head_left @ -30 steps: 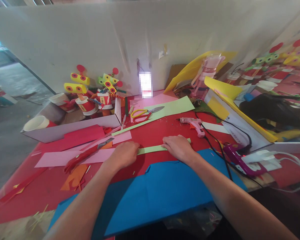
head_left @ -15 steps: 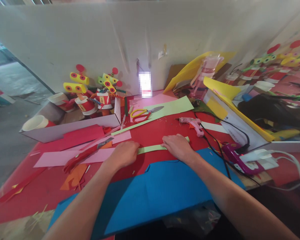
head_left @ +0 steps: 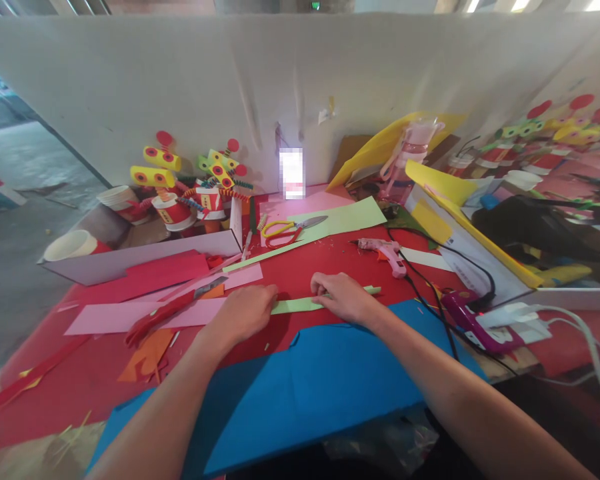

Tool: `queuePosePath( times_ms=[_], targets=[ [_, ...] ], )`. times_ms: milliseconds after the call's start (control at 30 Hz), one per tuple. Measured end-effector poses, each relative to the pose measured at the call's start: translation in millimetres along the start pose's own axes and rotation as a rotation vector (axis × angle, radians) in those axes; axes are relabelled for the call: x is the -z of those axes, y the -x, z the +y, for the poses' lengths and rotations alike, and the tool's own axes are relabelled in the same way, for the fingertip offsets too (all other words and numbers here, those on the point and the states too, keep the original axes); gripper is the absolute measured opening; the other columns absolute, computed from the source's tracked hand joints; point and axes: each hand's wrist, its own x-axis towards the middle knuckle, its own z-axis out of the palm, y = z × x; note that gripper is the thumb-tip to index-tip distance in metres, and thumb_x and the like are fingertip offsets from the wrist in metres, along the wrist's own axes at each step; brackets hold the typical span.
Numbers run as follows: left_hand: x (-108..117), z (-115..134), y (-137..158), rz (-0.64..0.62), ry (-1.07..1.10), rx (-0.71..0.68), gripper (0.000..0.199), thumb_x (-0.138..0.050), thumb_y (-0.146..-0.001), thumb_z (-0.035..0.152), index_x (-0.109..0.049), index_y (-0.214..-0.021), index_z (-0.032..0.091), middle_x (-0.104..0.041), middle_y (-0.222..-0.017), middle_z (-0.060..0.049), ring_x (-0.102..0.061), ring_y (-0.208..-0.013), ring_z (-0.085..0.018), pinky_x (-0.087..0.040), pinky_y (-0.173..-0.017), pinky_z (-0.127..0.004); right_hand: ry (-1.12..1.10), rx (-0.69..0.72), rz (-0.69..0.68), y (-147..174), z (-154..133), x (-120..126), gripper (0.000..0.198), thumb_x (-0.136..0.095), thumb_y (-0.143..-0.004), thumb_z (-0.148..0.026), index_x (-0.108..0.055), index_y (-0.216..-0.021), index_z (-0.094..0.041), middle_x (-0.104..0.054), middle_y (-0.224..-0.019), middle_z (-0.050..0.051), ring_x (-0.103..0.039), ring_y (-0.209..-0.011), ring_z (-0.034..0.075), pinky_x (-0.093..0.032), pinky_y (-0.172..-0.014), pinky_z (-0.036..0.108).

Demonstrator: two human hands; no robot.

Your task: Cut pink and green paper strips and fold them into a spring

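Here's your light-green paper strip (head_left: 294, 306), low on the red table (head_left: 290, 270): right hand (head_left: 347, 298) clamped on it, left hand (head_left: 245, 311) over its end, grip hidden, can't tell! Looks like folding; next wants steady, even pressure.

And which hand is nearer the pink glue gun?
Right. The right hand is to the near left of the pink glue gun; the left hand is much farther left.

The left hand (head_left: 247, 310) hides one end of the green strip (head_left: 294, 305); the right hand (head_left: 345, 297) covers another stretch. At the back edge of the worktop (head_left: 300, 267), a bright rectangle (head_left: 291, 173) is pixelated past reading. Towards its back right corner, paper figures (head_left: 500, 155) blur.
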Motion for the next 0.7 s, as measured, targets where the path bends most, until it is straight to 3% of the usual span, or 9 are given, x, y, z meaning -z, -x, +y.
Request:
queuePosePath(
  times_ms=[167,267,467,700],
  targets=[
    [-4.5,12.7,0.6,0.096,0.097,-0.151,0.032,-0.04,-0.095,0.044,-0.061,-0.092,0.02,-0.067,-0.088,-0.007,-0.061,-0.083,-0.021,-0.04,-0.07,-0.029,-0.003,0.004,0.01,1.8,-0.3,-1.5,0.01,-0.06,-0.089,-0.021,-0.057,-0.098,-0.019,-0.069,-0.085,0.0,-0.061,-0.08,0.014,-0.031,-0.067,0.023],
    [-12.3,16.9,-4.0,0.092,0.121,-0.205,0.025,-0.046,-0.093,0.035,-0.064,-0.089,0.019,-0.067,-0.088,-0.006,-0.06,-0.085,-0.02,-0.04,-0.072,-0.029,-0.016,0.007,-0.003,3.3,1.1,-0.1,0.013,-0.063,-0.088,-0.029,-0.059,-0.094,-0.019,-0.069,-0.086,0.001,-0.06,-0.078,0.014,-0.03,-0.063,0.023],
    [-15.2,21.1,-8.4,0.058,0.078,-0.152,0.029,-0.039,-0.095,0.026,-0.064,-0.082,0.019,-0.067,-0.084,-0.006,-0.058,-0.083,-0.021,-0.038,-0.072,-0.033,0.11,0.006,-0.093,4.8,-5.3,9.9,0.018,-0.056,-0.093,-0.031,-0.067,-0.086,-0.019,-0.071,-0.086,0.002,-0.062,-0.08,0.014,-0.031,-0.063,0.024],
    [-18.1,34.4,-6.9,0.073,-0.124,-0.083,0.024,-0.04,-0.091,0.016,-0.064,-0.087,0.017,-0.066,-0.087,-0.011,-0.058,-0.091,-0.026,-0.037,-0.079,-0.038,0.465,-0.051,-0.11,2.8,-22.0,8.7,0.021,-0.048,-0.097,-0.03,-0.065,-0.099,-0.017,-0.072,-0.098,0.01,-0.066,-0.094,0.024,-0.036,-0.072,0.031]
  ],
)
